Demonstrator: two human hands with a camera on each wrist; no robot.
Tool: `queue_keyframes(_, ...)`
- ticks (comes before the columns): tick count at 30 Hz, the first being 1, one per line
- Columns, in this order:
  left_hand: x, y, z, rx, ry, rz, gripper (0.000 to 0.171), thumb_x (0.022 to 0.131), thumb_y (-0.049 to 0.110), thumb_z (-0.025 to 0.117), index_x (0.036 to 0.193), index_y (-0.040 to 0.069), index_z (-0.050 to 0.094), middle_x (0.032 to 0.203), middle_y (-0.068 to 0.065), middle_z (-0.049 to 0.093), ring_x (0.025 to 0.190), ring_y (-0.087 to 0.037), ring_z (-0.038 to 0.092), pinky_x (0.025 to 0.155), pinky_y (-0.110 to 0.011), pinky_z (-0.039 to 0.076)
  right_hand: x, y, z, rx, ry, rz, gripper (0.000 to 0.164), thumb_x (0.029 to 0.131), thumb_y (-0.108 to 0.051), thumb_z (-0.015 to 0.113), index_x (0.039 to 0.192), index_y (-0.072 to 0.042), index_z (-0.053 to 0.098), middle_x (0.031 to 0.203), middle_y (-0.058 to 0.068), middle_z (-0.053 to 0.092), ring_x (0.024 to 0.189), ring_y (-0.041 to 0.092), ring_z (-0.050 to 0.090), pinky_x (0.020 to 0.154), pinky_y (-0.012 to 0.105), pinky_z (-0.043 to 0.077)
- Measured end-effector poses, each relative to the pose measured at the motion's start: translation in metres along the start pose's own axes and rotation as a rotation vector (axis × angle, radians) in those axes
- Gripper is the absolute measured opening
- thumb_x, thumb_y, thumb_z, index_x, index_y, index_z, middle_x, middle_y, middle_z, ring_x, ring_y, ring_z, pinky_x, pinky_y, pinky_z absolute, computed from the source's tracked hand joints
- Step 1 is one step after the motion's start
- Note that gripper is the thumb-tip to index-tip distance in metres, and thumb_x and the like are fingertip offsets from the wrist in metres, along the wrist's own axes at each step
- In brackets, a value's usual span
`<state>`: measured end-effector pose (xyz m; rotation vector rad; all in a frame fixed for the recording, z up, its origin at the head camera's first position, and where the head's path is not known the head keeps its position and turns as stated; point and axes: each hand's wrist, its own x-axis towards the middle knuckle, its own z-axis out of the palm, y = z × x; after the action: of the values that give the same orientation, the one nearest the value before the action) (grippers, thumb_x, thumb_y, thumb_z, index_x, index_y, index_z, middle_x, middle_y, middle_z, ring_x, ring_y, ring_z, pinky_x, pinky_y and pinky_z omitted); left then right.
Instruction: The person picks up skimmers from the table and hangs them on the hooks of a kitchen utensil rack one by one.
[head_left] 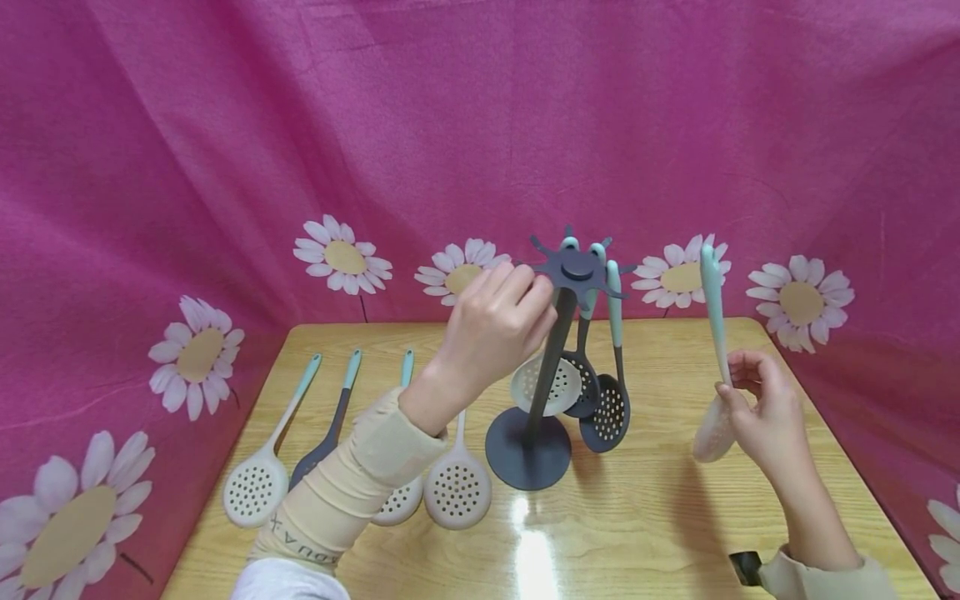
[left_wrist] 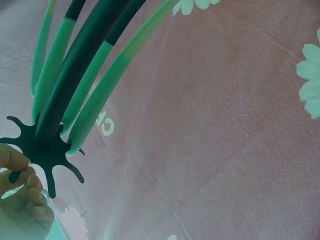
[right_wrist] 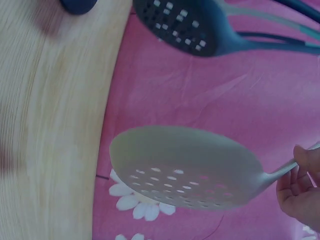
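A dark utensil stand (head_left: 556, 350) with a round base and a star-shaped ring of hooks stands at the table's middle. My left hand (head_left: 495, 317) pinches one hook, seen in the left wrist view. Several mint-handled utensils hang from other hooks, among them a dark slotted spoon (head_left: 606, 417) and a pale skimmer (head_left: 564, 387). Right of the stand and apart from it, my right hand (head_left: 768, 412) holds another pale skimmer (right_wrist: 185, 162) by its lower handle. Its mint handle end points up, its perforated head hangs down above the table.
On the wooden table (head_left: 622, 517), left of the stand, lie a pale skimmer (head_left: 257, 487), a dark-headed utensil (head_left: 318, 454) and two more pale skimmers, partly covered by my left arm. Pink daisy-print cloth (head_left: 450, 125) surrounds the table's back and sides.
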<state>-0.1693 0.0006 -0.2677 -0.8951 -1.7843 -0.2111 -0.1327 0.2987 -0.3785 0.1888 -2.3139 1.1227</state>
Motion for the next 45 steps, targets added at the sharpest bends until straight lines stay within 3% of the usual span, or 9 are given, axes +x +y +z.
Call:
queue_keyframes(6, 0.0, 0.0, 0.0, 0.006, -0.004, -0.001, 0.005, 0.078, 0.006, 0.055, 0.074, 0.005, 0.056, 0.064, -0.004, 0.049, 0.056, -0.017, 0.042, 0.051, -0.023, 0.034, -0.01, -0.013, 0.006, 0.067, 0.003, -0.07, 0.036, 0.069, 0.027, 0.057, 0.102, 0.014, 0.047, 0.093, -0.016, 0.045, 0.083, -0.006, 0.046, 0.079, 0.001, 0.036)
queue_keyframes(16, -0.001, 0.0, 0.0, 0.005, -0.006, -0.008, 0.007, 0.079, 0.006, 0.054, 0.073, 0.005, 0.057, 0.064, -0.004, 0.049, 0.056, -0.017, 0.042, 0.051, -0.023, 0.034, -0.022, -0.029, 0.018, 0.115, -0.019, -0.15, 0.039, 0.065, 0.03, 0.059, 0.099, 0.015, 0.048, 0.092, -0.013, 0.047, 0.082, -0.004, 0.049, 0.079, 0.003, 0.039)
queue_keyframes(30, -0.001, 0.0, 0.0, 0.004, -0.014, -0.01, 0.008, 0.08, 0.007, 0.053, 0.074, 0.005, 0.057, 0.064, -0.004, 0.05, 0.056, -0.017, 0.043, 0.05, -0.023, 0.034, -0.026, -0.043, 0.03, 0.122, -0.087, -0.123, 0.038, 0.067, 0.027, 0.06, 0.1, 0.012, 0.049, 0.092, 0.006, 0.052, 0.083, -0.005, 0.048, 0.079, 0.003, 0.039)
queue_keyframes(45, -0.001, 0.0, 0.0, -0.002, -0.007, -0.014, 0.009, 0.081, 0.007, 0.052, 0.074, 0.005, 0.057, 0.064, -0.003, 0.049, 0.056, -0.018, 0.042, 0.051, -0.023, 0.034, -0.028, -0.045, 0.041, 0.14, -0.08, -0.128, 0.04, 0.063, 0.031, 0.059, 0.097, 0.012, 0.049, 0.089, 0.007, 0.051, 0.08, -0.004, 0.048, 0.077, 0.005, 0.041)
